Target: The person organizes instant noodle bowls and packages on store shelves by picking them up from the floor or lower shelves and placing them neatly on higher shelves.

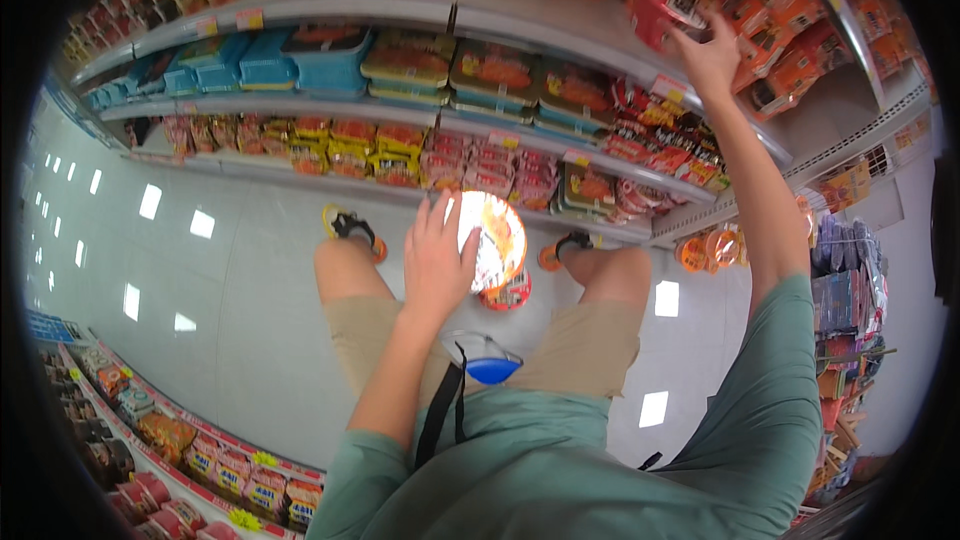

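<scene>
My left hand [441,259] grips a round, orange-rimmed instant noodle bowl [495,240] between my knees, its lid glaring with reflected light. Partly covered by that bowl is a second, red-lidded noodle bowl [511,292]; what supports it is hidden. On the right, my right hand [707,52] reaches to the upper shelf [540,4] with thumb and fingers on a red noodle bowl [654,11]. More orange noodle packs [787,15] are stacked just beyond that hand.
Lower shelves hold blue food boxes [326,56] and bagged noodles [397,154]. A metal rail [832,7] curves above the right shelf end. Bundled goods [847,292] stand at right. Another stocked shelf [195,427] lies behind at left. A blue-and-clear object [491,367] hangs at my waist.
</scene>
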{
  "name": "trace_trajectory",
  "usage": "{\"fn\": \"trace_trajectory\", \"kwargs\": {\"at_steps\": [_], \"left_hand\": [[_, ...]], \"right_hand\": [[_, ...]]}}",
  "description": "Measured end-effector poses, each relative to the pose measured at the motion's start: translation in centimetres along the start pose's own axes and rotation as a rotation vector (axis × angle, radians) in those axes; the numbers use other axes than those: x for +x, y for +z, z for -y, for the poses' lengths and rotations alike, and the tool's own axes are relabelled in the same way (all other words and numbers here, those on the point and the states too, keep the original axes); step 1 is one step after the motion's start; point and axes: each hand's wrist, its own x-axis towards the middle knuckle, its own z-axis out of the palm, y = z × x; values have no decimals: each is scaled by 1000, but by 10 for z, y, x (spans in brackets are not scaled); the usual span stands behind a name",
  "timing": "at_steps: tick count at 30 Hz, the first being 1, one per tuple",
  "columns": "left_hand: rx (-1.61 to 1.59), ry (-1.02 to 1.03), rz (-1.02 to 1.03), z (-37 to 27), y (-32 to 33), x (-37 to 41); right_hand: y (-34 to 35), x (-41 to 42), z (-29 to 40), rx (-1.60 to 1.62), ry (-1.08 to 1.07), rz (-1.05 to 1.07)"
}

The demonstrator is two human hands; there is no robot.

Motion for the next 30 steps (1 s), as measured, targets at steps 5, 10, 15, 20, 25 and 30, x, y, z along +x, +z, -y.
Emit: {"fn": "trace_trajectory", "kwargs": {"at_steps": [5, 10, 15, 20, 25, 30], "left_hand": [[-350, -136, -111, 12, -5, -3], [-736, -483, -27, 21, 7, -8], [-863, -602, 91, 38, 10, -10], [-978, -779, 64, 26, 10, -12], [-962, -716, 99, 29, 17, -12], [-1058, -665, 76, 32, 21, -15]], "right_hand": [[-37, -122, 35, 441, -107, -32], [-12, -321, 33, 314, 446, 167], [39, -469, 59, 163, 726, 486], [32, -510, 55, 141, 798, 914], [20, -528, 60, -24, 786, 1355], [3, -482, 66, -37, 844, 1460]]}}
